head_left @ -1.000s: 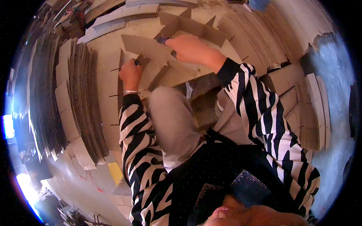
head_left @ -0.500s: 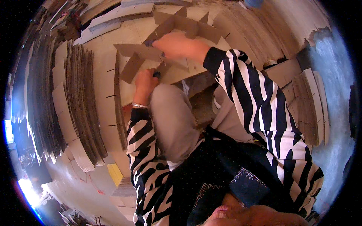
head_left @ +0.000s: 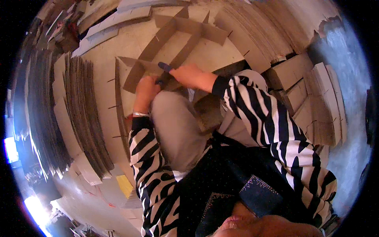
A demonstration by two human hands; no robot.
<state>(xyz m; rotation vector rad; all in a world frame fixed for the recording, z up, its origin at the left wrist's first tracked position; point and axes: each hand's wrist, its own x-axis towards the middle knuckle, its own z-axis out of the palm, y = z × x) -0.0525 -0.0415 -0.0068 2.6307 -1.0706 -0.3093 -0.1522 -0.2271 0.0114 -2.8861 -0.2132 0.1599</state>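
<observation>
A brown cardboard divider [head_left: 190, 26], made of upright strips slotted crosswise, stands on the pale board in front of my knees. My left hand [head_left: 147, 91] is closed at its near left end, fingers curled around a strip. My right hand [head_left: 190, 76] sits just to the right of it, pinching a strip close to where strips cross. Dark covers wrap some fingertips; one on my right hand [head_left: 165, 66] points over the strip's top edge. The lower parts of the gripped strips are hidden behind both hands and my left knee.
Tall stacks of flat cardboard strips [head_left: 85, 114] line the left side. More notched stacks stand at the far right [head_left: 256, 33] and the near right [head_left: 321, 104]. Long flat pieces [head_left: 118, 25] lie at the far left. A yellow piece [head_left: 124, 185] lies at the lower left.
My right hand has drawn back toward me and down, beside my left hand, uncovering the divider's middle. The left hand has shifted slightly left and stays at the near end.
</observation>
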